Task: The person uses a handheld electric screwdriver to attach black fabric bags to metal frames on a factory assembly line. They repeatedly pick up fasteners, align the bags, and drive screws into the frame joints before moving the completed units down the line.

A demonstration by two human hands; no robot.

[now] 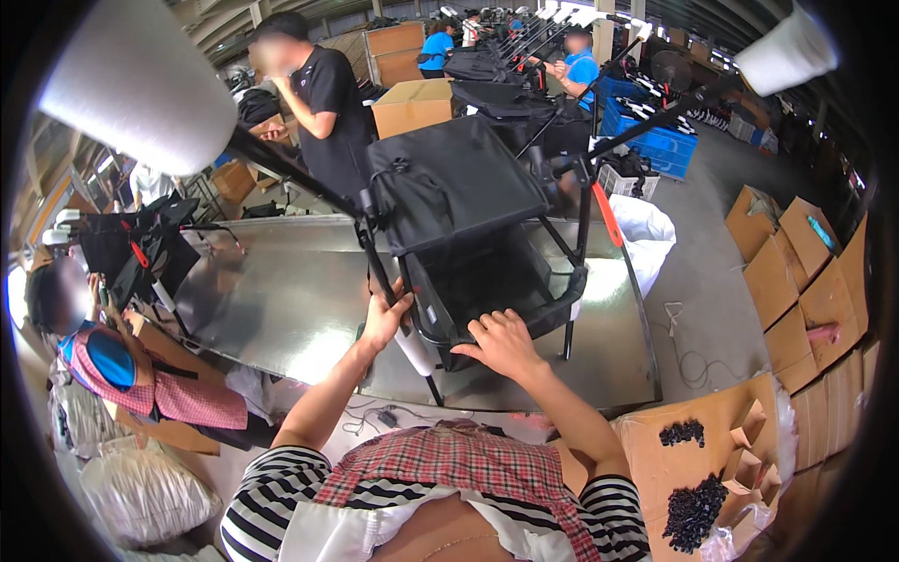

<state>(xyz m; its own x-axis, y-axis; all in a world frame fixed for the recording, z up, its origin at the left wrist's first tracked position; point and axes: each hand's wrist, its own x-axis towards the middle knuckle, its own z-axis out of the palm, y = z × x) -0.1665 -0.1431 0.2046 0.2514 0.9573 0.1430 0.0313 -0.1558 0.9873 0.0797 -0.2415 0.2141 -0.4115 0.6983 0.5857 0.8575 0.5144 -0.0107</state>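
Black folding stroller frame (468,225) standing on the metal-topped bench (281,290), directly ahead of both hands. Left hand (384,318) closed around a slanting frame tube with a white foam sleeve (414,348); right hand (503,342) laid open-fingered on the lower fabric basket (487,286), gripping nothing. Tubes rise away toward upper left and upper right.

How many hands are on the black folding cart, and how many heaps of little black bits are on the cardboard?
Hands on the black fabric folding cart: 2, left hand and right hand
Heaps of small black plastic parts on the brown cardboard sheet: 2, and
Total: 4
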